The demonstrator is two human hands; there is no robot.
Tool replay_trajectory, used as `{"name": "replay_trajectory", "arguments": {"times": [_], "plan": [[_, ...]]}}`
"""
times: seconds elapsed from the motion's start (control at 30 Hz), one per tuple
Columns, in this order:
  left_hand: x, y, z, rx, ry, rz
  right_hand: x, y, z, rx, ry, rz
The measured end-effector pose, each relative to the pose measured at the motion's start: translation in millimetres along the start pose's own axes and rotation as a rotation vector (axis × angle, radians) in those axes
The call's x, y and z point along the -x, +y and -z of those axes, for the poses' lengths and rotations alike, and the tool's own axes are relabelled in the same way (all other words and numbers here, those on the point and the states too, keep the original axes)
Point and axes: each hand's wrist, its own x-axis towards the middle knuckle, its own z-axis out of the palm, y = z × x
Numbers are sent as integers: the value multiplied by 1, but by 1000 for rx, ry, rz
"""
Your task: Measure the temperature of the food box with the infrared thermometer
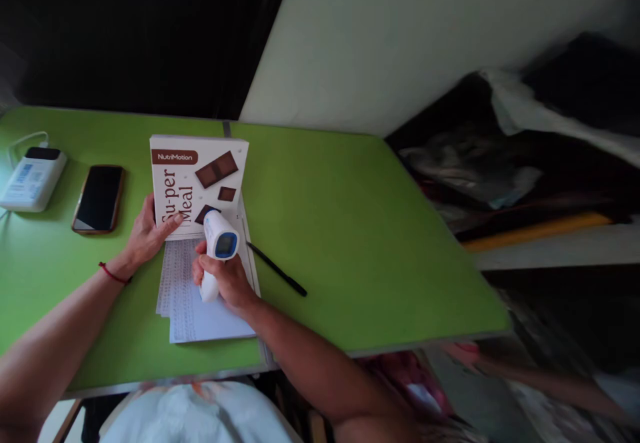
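From my feed I see a bright green table (350,230) with a metal-trimmed near edge and a seam running across its top. Beyond its far edge the left side falls into darkness (140,30), while a pale wall (400,36) rises at the right. Off the right edge lies a dim heap of dark and white cloth (525,136) with a yellow strip (540,231) below it.
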Motion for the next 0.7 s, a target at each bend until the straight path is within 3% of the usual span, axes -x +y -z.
{"name": "replay_trajectory", "arguments": {"times": [0.17, 0.37, 0.7], "plan": [[0, -7, 0, 40, -6, -58, 1, 0, 1, 66, -24, 37], [-1, -6, -1, 0, -4, 7, -1, 2, 1, 4, 1, 1], [0, -4, 0, 31, -1, -10, 0, -5, -1, -8, 25, -14]]}}
